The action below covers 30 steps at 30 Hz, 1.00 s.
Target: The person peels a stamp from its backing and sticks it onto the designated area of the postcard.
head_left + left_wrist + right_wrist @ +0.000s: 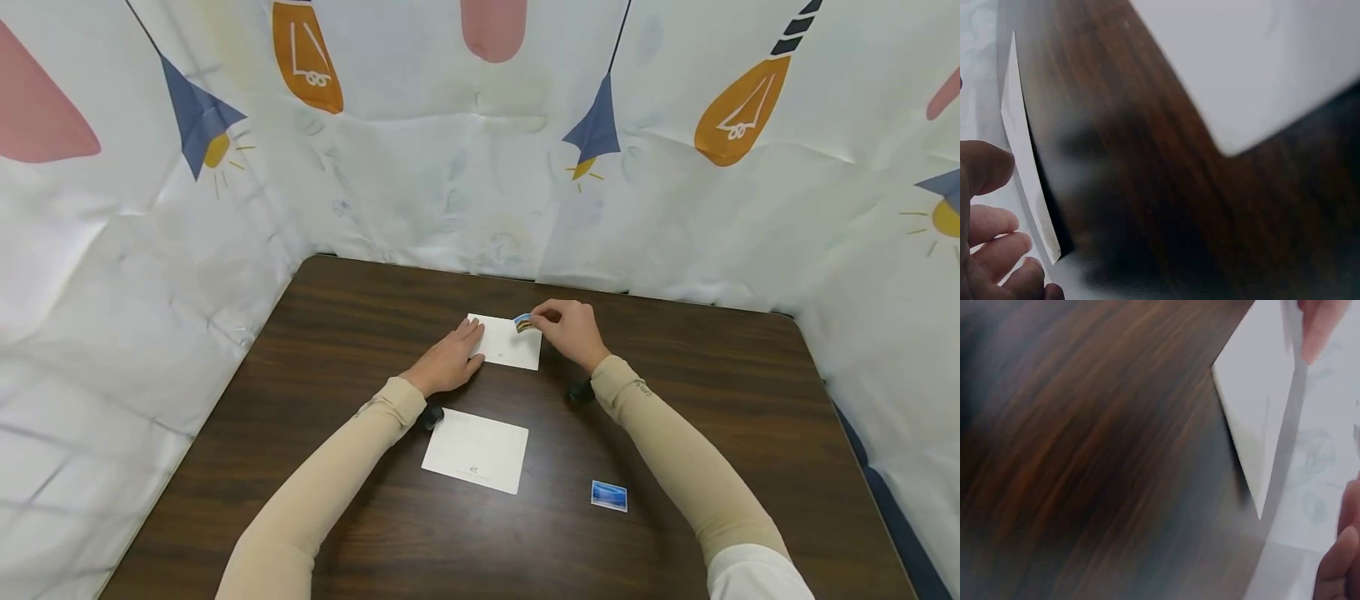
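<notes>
Toward the back of the table lies a white envelope (510, 354) with a small mark near its front edge. My left hand (447, 360) rests on its left end, fingers fairly straight and thumb spread. Between thumb and fingertips, my right hand (572, 331) pinches a small stamp-like picture (522, 322) in blue and brown, over the envelope's right part. Whether the picture touches the paper, I cannot tell. The left wrist view shows the left thumb (988, 165) beside the same envelope's edge. In the right wrist view, the right hand's fingers (1338, 565) are partly cut off at the frame's edge.
Closer to me, a second white envelope (480, 450) lies flat on the dark wooden table (360, 517). To its right is a blue stamp-like picture (609, 496) with a white border. White printed fabric (450, 192) hangs behind the table and at both sides.
</notes>
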Each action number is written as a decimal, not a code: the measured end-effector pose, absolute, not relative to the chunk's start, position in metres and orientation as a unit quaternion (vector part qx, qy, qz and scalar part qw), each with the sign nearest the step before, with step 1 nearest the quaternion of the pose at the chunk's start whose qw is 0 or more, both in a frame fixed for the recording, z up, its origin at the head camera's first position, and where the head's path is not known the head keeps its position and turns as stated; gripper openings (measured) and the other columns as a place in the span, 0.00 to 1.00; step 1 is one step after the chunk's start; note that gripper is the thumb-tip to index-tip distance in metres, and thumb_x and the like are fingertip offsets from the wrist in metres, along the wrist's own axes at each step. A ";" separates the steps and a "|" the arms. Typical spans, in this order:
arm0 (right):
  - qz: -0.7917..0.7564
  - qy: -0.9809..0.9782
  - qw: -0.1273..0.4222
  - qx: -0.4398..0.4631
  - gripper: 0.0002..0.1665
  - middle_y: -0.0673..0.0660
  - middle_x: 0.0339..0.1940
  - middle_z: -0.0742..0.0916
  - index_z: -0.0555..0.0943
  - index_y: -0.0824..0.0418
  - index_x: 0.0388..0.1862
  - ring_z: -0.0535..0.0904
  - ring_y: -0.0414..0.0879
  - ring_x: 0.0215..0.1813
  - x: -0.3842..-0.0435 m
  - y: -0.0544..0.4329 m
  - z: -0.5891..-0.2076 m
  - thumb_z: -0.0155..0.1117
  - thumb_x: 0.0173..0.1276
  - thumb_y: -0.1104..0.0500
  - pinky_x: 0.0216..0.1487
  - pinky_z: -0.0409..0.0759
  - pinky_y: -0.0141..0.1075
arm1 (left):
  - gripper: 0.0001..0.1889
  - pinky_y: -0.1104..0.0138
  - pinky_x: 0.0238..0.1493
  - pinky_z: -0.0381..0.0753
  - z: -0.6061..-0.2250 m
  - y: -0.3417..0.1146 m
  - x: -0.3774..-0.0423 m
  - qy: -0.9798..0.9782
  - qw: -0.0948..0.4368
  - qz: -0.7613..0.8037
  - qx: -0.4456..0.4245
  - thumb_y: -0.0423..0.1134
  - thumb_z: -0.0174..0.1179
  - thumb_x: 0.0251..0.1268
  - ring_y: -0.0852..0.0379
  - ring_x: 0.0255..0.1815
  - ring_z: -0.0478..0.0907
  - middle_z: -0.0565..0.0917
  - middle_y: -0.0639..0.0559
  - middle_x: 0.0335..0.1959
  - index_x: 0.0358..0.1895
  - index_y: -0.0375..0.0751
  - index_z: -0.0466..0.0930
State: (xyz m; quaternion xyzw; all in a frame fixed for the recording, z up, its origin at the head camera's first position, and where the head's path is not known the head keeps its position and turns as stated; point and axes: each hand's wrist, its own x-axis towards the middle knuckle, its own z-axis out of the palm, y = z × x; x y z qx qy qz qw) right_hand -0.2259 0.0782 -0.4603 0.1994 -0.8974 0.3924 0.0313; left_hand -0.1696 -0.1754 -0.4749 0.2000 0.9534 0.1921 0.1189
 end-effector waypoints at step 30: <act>0.443 -0.888 -0.124 0.024 0.12 0.58 0.30 0.93 0.92 0.61 0.42 0.88 0.47 0.31 -0.245 0.075 -0.475 0.66 0.70 0.56 0.32 0.79 0.34 | 0.31 0.47 0.86 0.55 -0.481 -0.172 -0.176 0.961 0.112 0.048 0.247 0.45 0.42 0.86 0.39 0.87 0.53 0.55 0.34 0.84 0.81 0.28 0.54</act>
